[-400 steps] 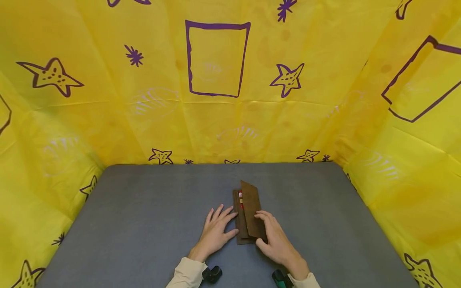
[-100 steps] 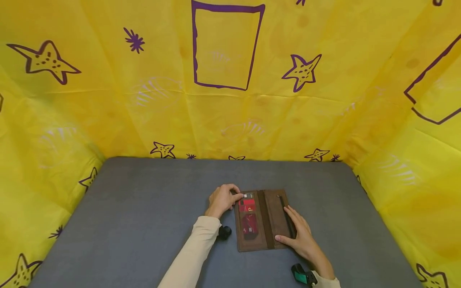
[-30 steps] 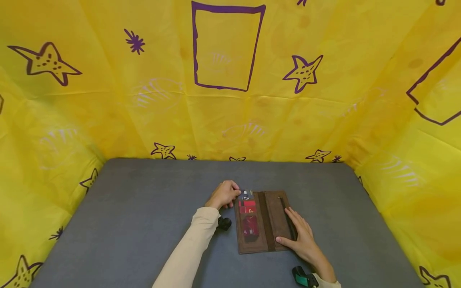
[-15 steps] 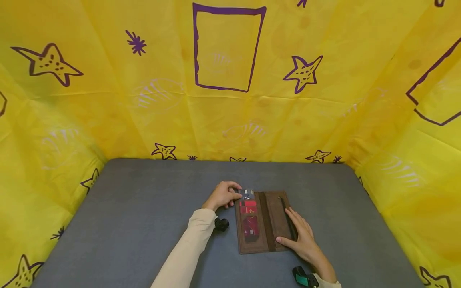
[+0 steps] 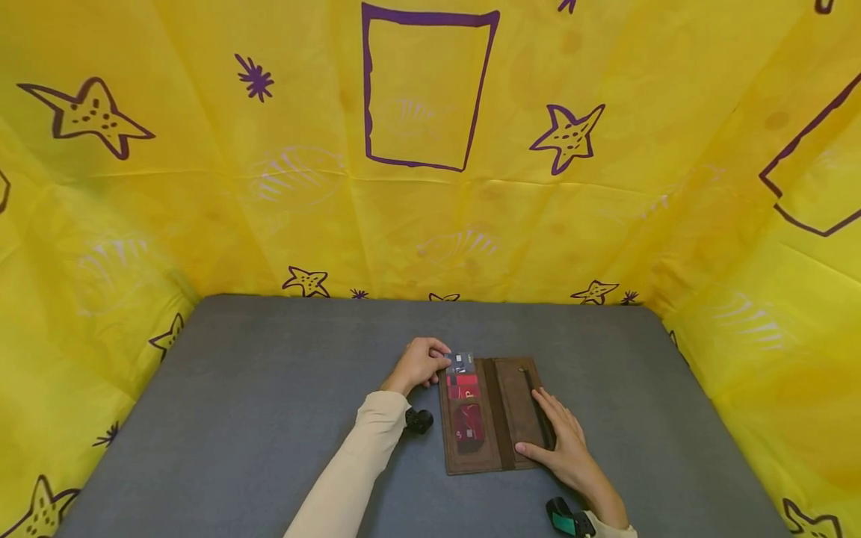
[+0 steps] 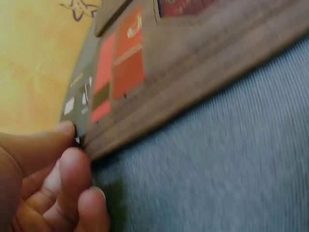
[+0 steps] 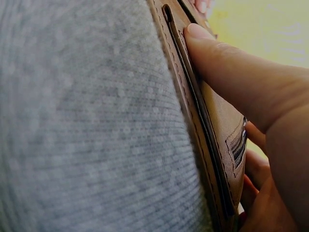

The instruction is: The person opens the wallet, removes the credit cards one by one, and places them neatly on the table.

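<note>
A brown leather wallet (image 5: 496, 441) lies unfolded on the grey table. Its left panel carries several cards, among them a red card (image 5: 463, 385) and another behind a dark red window (image 5: 468, 423). At that panel's far end, a dark bank card (image 5: 461, 362) sticks partly out of its slot. My left hand (image 5: 418, 365) pinches this card's left corner between thumb and index finger, as the left wrist view also shows. On the right panel, beside the zipper (image 5: 534, 396), my right hand (image 5: 563, 441) rests with extended fingers, its thumb pressing the leather.
The grey table (image 5: 289, 403) stretches around the wallet. Yellow cloth walls (image 5: 303, 187) with purple drawings stand at the back and both sides. Each wrist wears a black camera, the left one (image 5: 419, 421) and the right one (image 5: 563, 515).
From half folded, the wallet has been opened out flat. My left hand took hold of the dark bank card and drew it further out of its slot. Lately my right hand has stayed put.
</note>
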`<state>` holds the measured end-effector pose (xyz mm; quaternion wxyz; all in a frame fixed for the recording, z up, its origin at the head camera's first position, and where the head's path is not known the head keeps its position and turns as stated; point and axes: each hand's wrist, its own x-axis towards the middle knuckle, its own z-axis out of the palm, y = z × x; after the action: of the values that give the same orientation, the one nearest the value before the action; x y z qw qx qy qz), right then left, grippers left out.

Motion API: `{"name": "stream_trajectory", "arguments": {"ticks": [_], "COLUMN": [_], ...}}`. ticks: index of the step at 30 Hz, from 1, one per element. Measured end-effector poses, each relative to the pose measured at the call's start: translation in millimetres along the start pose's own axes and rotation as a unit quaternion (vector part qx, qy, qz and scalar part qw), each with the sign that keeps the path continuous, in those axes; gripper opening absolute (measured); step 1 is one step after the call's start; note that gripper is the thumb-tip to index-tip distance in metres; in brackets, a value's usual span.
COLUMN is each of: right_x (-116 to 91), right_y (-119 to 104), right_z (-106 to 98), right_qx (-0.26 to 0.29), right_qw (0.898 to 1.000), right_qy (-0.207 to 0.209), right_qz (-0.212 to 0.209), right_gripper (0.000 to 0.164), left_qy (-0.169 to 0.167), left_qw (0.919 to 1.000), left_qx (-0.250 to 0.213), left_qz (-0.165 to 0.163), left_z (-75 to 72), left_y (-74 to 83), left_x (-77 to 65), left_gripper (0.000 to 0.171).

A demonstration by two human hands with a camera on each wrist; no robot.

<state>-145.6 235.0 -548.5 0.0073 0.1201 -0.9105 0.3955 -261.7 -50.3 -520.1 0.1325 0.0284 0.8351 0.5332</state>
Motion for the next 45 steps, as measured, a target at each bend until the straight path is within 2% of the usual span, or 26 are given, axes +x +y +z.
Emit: {"name": "stream_trajectory", "arguments": {"ticks": [5,10,19,24,28,34,40,45], "right_x": [-1,0,0,1,0,-1,-1,-1], "right_y": [1,1,0,1,3,4,5,5], "right_z": [1,3,4,4,4,3,3,3], "right_qx": [0.002,0.005,0.006,0.000,0.001,0.005,0.004,0.009], "right_qw": [1.000,1.000,1.000,1.000,1.000,1.000,1.000,1.000], "right_qy": [-0.002,-0.004,-0.003,0.002,0.000,-0.004,-0.005,-0.007], "right_qz": [0.007,0.006,0.004,-0.003,0.002,0.008,0.007,0.009], "right_gripper": [0.091,0.091,0.091,0.091,0.092,0.092,0.092,0.092], "left_qy": [0.025,0.074,0.144,0.134,0.127,0.085,0.056,0.061], "left_qw": [0.9993,0.9945,0.9848,0.9889,0.9910,0.9941,0.9956,0.9943], "left_qx": [-0.027,-0.073,-0.097,-0.064,-0.026,0.024,0.025,0.002], "left_qz": [0.003,0.005,0.002,0.009,0.033,0.062,0.070,0.087], "left_z": [3.1,5.3,1.6,-2.0,-6.8,-16.7,-19.9,-20.7], "left_y": [2.2,1.7,8.9,8.4,5.8,2.4,-7.2,-13.4], "left_x": [1.5,4.1,9.5,6.0,2.3,-2.5,-8.5,-12.7], "left_gripper": [0.016,0.016,0.017,0.015,0.015,0.033,0.054,0.056]}}
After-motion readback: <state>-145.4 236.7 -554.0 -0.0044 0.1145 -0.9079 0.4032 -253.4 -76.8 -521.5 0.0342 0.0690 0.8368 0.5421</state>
